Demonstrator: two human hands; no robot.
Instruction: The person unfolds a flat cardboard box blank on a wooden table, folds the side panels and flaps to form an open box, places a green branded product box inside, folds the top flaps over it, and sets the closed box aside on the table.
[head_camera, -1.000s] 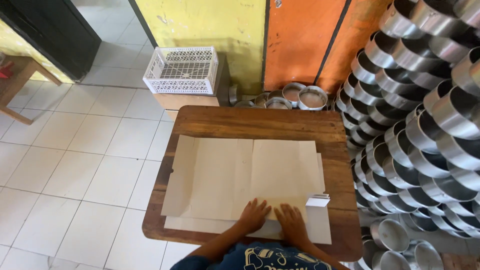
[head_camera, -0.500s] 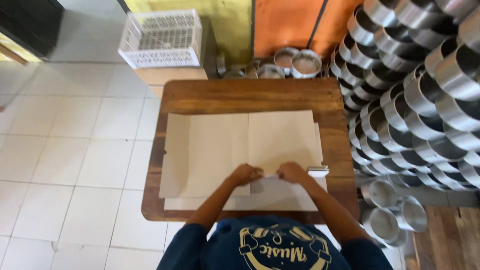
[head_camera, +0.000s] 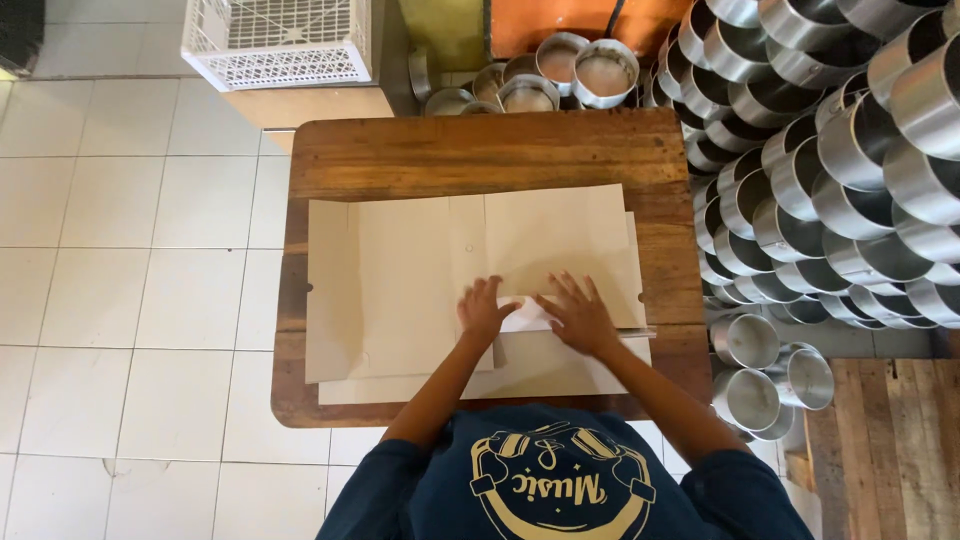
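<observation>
- Nearest the camera, the person's dark blue shirt (head_camera: 565, 485) bears a round cream print on the chest; the wording is left unread.
- Two bare hands lie on the stack of flat cardboard sheets (head_camera: 420, 275). The left hand (head_camera: 484, 310) rests with fingers loosely curled, pressing down on the top sheet. The right hand (head_camera: 578, 314) is spread flat, fingers splayed. Neither hand grasps anything; both only press.
- Between the two hands a small white folded flap (head_camera: 525, 318) shows, touched by fingertips from both sides.
- The sheets are pale tan and unprinted, with at least three overlapping layers whose edges show along the near side and right. They cover most of the near half of one brown wooden table (head_camera: 490, 150).
- To the right, shiny round metal tins (head_camera: 850, 170) are stacked in rows, too many to count.
- Farther, beyond the table, about six more open tins (head_camera: 560, 75) stand on the floor.
- Farthest left, one white wire cage (head_camera: 275, 40) sits on a tan box (head_camera: 310, 103).
</observation>
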